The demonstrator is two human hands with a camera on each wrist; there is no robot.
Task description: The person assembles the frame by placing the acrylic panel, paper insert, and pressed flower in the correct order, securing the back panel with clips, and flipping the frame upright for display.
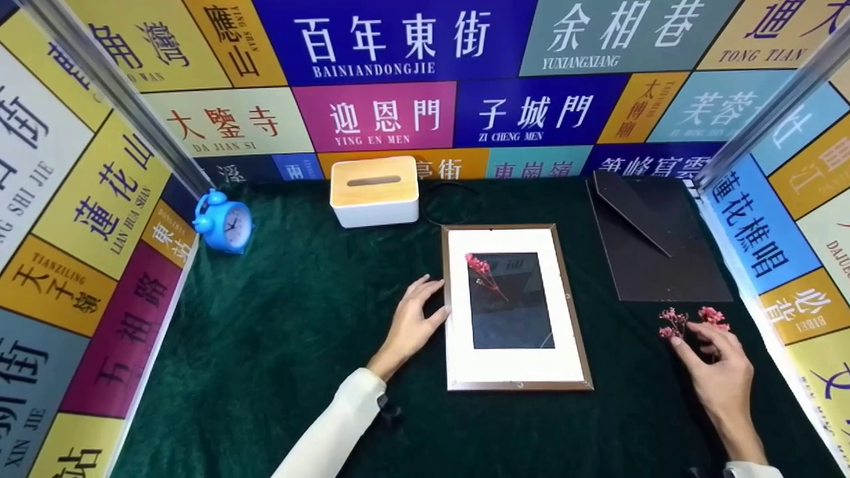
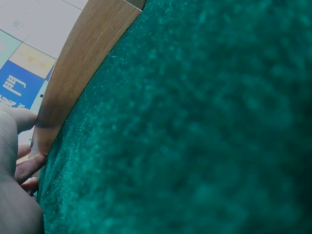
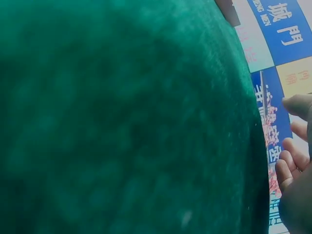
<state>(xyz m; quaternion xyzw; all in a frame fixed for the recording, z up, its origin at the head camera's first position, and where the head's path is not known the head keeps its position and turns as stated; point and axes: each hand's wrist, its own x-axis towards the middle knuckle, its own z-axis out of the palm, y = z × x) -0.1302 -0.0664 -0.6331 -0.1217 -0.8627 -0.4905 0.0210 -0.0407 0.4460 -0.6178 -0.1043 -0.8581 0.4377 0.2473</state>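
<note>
A brown wooden picture frame lies flat with a white mat around a dark, glossy window. One pink dried-flower sprig lies across the window's upper left. My left hand rests at the frame's left edge; in the left wrist view its fingertips touch the wooden side. Over on the right, my right hand reaches to two more pink sprigs, thumb and index finger right at the nearer sprig. The other sprig lies just beyond the fingers. Thumb and fingers stand apart in the right wrist view.
A black backing board with its stand leg lies at the right rear. Behind the frame is a white tissue box with a wooden lid. A blue alarm clock stands at the left. Printed panels wall in the green cloth.
</note>
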